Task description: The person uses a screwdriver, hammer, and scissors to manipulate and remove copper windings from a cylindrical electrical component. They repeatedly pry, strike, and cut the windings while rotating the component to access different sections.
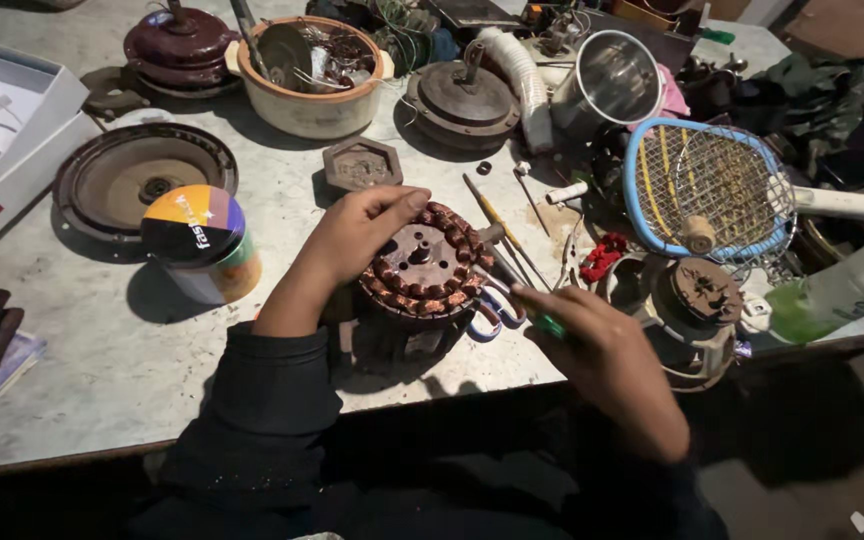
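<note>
Workbench (102, 370): pale marbled top, crowded with motor parts along its far edge.
Round cover plate (142, 180): dark metal disc, lying flat at the left, behind the tin.
Racket (707, 190): blue-framed mesh swatter, lying at the right, well apart from the hands.
Bowl (307, 110): cream pot holding scrap metal, at the far side.
Tin (202, 245): round, multicoloured lid, just left of the left forearm.
Stator (422, 270): ring of copper windings on a rusty core, near the front edge, between the hands.
Left hand (352, 235): fingers pressed on the stator's top rim, steadying it.
Right hand (607, 350): closed around a green-handled tool (549, 324), tip at the stator's right side.
Scissors (492, 305): lying just beside the stator, under the tool.
</note>
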